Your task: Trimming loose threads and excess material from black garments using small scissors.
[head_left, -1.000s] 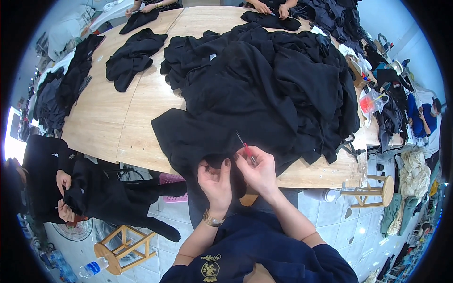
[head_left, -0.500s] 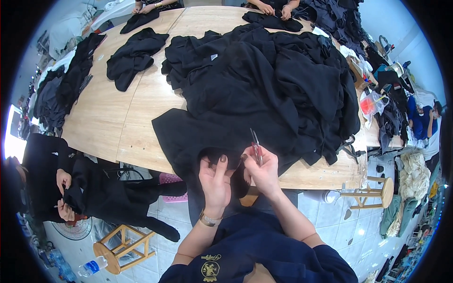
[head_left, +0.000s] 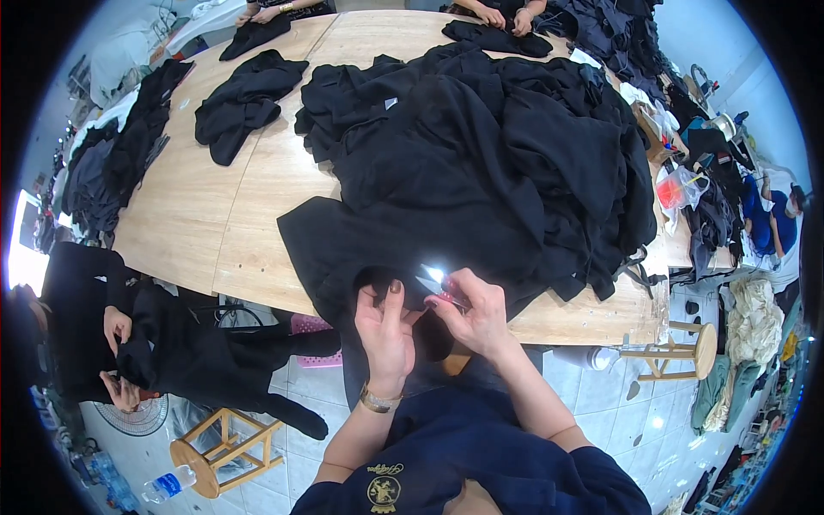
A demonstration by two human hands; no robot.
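Observation:
A black garment (head_left: pixel 412 227) lies over the near table edge, its lower part hanging toward me. My left hand (head_left: pixel 384 339) is closed on the garment's edge beside a dark opening, thumb up and fingertips partly hidden in the cloth. In my right hand (head_left: pixel 477 316) is a pair of small thread snips (head_left: pixel 427 281) with reddish handles. The blades point up and to the left, close above the cloth, and one spot on them glares white. Whether they touch a thread is too small to tell.
A large pile of black garments (head_left: pixel 558 129) covers the table (head_left: pixel 257 189). Another black garment (head_left: pixel 240 107) lies farther left. Co-workers handle black cloth across the table and at my left. Wooden stools (head_left: pixel 202 463) stand on both sides, and a drink cup (head_left: pixel 674 190) sits at right.
The snips have swung from pointing away from me to pointing left, toward my left hand. My left hand has barely shifted. The left co-worker's lower hand has turned.

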